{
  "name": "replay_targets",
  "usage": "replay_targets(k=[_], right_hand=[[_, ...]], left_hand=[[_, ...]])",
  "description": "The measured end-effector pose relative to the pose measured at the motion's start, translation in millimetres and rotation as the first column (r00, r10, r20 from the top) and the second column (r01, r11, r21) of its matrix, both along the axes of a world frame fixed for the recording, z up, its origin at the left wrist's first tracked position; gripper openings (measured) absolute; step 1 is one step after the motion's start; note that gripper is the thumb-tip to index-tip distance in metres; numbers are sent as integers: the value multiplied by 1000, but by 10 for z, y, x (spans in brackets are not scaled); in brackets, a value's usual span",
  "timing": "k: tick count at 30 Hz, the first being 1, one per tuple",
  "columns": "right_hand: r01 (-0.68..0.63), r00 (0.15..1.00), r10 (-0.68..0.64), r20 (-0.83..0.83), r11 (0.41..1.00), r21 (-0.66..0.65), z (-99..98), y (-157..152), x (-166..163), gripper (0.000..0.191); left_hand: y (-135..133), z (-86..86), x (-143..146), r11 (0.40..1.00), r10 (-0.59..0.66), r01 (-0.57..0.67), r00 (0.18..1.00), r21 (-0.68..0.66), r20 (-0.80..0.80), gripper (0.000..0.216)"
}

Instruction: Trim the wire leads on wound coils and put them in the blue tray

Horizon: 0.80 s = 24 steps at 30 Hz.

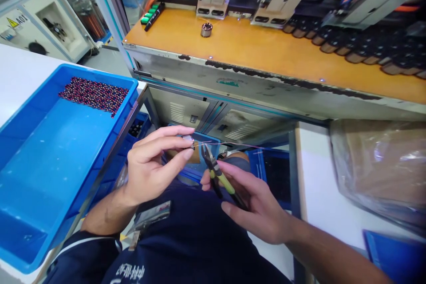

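My left hand [155,162] pinches a small wound coil core [189,138] between thumb and fingers, most of it hidden by the fingertips. Thin copper wires [226,143] trail from the core toward the right. In my right hand [256,199] are cutting pliers [218,173] with green and black handles. Their jaws point up and left, close beside the wire just right of the core. Whether the jaws touch the wire, I cannot tell.
A blue tray [49,151] at left holds rows of small wound parts [95,94]. On the orange machine ledge [166,35] are a single metal ring core [206,30], markers [153,15] and many dark cores [359,44]. A plastic-wrapped box [382,164] lies at right.
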State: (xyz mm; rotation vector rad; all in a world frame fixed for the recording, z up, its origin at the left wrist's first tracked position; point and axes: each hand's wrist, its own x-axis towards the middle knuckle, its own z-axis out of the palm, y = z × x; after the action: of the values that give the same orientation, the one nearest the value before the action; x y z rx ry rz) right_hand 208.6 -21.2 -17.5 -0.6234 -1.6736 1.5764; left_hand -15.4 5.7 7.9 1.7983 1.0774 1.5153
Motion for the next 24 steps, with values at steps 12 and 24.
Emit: replay_targets(k=[12,24], right_hand=[[29,999,-30,-36,999,-46,38,-6,-31,73],[46,998,-47,-34,998,-32,42,-7,-64,67]], left_hand=[[2,-20,-14,1000,-21,21,1000,-9,3,27],[5,-19,-21,1000,-9,9,1000,-2,-13,23]])
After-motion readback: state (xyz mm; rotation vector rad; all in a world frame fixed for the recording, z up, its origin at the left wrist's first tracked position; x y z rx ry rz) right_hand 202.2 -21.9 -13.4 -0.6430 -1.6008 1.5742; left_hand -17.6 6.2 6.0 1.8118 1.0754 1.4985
